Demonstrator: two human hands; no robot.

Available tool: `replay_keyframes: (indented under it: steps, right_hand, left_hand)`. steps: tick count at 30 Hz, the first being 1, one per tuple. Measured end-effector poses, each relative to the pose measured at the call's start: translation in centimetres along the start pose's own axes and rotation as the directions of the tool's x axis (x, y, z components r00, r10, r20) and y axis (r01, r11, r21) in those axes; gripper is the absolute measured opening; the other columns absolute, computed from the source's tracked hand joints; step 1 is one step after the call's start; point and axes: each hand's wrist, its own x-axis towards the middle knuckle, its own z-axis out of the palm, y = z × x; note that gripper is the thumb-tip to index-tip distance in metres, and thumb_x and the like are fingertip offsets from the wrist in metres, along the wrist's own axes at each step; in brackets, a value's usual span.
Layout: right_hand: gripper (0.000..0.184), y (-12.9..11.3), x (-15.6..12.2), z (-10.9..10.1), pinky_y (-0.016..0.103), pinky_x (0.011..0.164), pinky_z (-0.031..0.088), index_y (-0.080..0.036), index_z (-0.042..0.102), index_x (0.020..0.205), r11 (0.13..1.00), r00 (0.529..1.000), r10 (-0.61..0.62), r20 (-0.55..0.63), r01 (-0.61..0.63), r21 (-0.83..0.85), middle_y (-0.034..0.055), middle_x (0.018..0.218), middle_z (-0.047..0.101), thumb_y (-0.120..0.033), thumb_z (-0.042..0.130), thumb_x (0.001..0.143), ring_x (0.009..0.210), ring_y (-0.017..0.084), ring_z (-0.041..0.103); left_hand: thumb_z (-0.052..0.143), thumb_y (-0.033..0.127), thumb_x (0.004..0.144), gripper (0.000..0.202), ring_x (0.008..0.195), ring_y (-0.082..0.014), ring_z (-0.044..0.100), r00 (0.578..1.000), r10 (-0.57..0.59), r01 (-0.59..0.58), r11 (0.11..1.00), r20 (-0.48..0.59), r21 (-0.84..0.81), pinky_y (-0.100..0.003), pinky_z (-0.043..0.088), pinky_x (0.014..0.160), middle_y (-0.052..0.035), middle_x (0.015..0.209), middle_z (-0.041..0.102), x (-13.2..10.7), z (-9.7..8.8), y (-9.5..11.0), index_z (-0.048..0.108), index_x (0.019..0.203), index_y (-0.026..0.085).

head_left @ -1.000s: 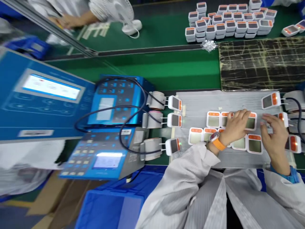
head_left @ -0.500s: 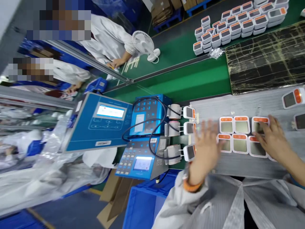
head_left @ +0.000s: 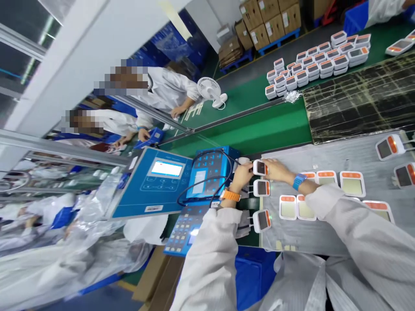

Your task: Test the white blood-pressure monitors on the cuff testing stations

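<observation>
Three white monitors with orange sides stand in a column at the left end of a grey mat, each plugged to a grey cuff beside a blue tester. My right hand grips the top monitor. My left hand, orange watch strap on its wrist, is curled round the top cuff just left of that monitor. The middle monitor and lower monitor stand untouched below. Under my right forearm, several flat monitors lie in two rows on the mat.
A large blue control panel tilts at the left. Two more cabled monitors sit at the mat's right end. Behind lie a black wrapped slab, stacked monitors, a small fan and co-workers. A blue crate sits below.
Both hands have left the rows of flat monitors and moved left to the top cabled monitor and its cuff. The view has swung up and left.
</observation>
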Motion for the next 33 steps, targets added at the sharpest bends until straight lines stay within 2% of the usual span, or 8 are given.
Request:
replay_keyframes:
  steps: [7,13,17,21,24,26,29,33]
  right_hand:
    - [0.065,1.9,-1.6,-2.0,0.039,0.085,0.056,-0.019,0.048,0.119,0.960,0.990,0.092,-0.107,-0.059,0.274,0.0095,0.119,0.064,-0.016,0.083,0.064,0.101,0.026,0.067]
    - [0.048,5.0,-5.4,-7.1,0.036,0.063,0.066,-0.024,0.049,0.101,0.520,0.953,0.299,0.056,-0.212,0.827,-0.0010,0.094,0.068,-0.021,0.084,0.068,0.074,0.018,0.071]
    - [0.037,7.5,-8.1,-10.1,0.036,0.062,0.068,-0.021,0.057,0.098,0.444,0.899,0.425,0.101,-0.304,0.843,0.0005,0.079,0.069,-0.011,0.079,0.071,0.068,0.018,0.072]
    - [0.024,12.2,-7.9,-16.1,0.043,0.062,0.068,-0.016,0.058,0.086,0.423,0.724,0.680,-0.114,-0.261,0.868,0.0056,0.078,0.067,-0.008,0.073,0.070,0.072,0.022,0.071]
    - [0.017,15.8,-6.1,-22.7,0.048,0.080,0.066,-0.018,0.056,0.091,0.586,0.501,0.710,-0.494,-0.032,0.810,0.0039,0.090,0.064,-0.014,0.065,0.078,0.085,0.019,0.068]
    - [0.022,17.2,-4.6,-26.1,0.048,0.091,0.062,-0.021,0.056,0.104,0.689,0.415,0.645,-0.642,0.049,0.723,0.0026,0.101,0.063,-0.015,0.058,0.083,0.092,0.015,0.065]
    - [0.034,16.7,-3.0,-27.2,0.045,0.096,0.059,-0.025,0.055,0.117,0.723,0.449,0.595,-0.666,0.062,0.688,0.0017,0.108,0.062,-0.015,0.058,0.084,0.093,0.012,0.065]
    - [0.041,13.1,-2.5,-21.3,0.042,0.091,0.060,-0.020,0.063,0.118,0.806,0.656,0.489,-0.575,-0.088,0.585,0.0011,0.094,0.068,-0.016,0.066,0.077,0.085,0.016,0.068]
  left_hand:
    - [0.057,0.023,0.095,0.024,0.110,-0.0258,0.070,0.996,-0.065,0.065,0.998,-0.065,-0.005,-0.035,0.053,0.098,-0.0097,0.118,0.077,-0.2,0.7,-0.2,0.077,0.106,0.018]
    - [0.064,0.029,0.093,0.021,0.107,-0.0241,0.070,0.995,-0.060,0.056,0.997,-0.074,-0.051,-0.033,0.053,0.096,-0.0065,0.118,0.077,0.0,0.6,-0.2,0.077,0.108,0.022]
    - [0.063,0.029,0.093,0.021,0.107,-0.0245,0.070,0.997,-0.028,0.026,0.999,-0.069,-0.041,-0.032,0.053,0.093,-0.0067,0.117,0.077,0.1,0.6,-0.5,0.077,0.107,0.021]
    - [0.060,0.031,0.094,0.023,0.107,-0.0263,0.069,0.997,-0.010,0.008,1.000,-0.078,-0.023,-0.032,0.052,0.090,-0.0078,0.117,0.076,0.3,0.7,-0.7,0.076,0.108,0.021]
    - [0.063,0.028,0.091,0.023,0.096,-0.0240,0.070,0.998,0.007,-0.009,1.000,-0.064,-0.024,-0.031,0.053,0.087,-0.0077,0.115,0.076,0.3,0.5,-0.7,0.075,0.109,0.021]
    - [0.067,0.028,0.087,0.028,0.086,-0.0209,0.069,0.999,0.023,-0.025,0.999,-0.048,-0.041,-0.030,0.054,0.085,-0.0081,0.117,0.074,0.3,0.3,-0.7,0.073,0.113,0.020]
    - [0.063,0.033,0.090,0.033,0.092,-0.0212,0.069,0.997,0.054,-0.058,0.994,-0.051,-0.093,-0.032,0.054,0.091,-0.0104,0.125,0.071,0.2,0.1,-0.8,0.070,0.119,0.018]
    - [0.046,0.023,0.097,0.029,0.112,-0.0243,0.065,0.993,0.059,-0.068,0.994,-0.104,-0.086,-0.035,0.050,0.104,-0.0117,0.118,0.072,0.3,0.1,-0.6,0.071,0.110,0.017]
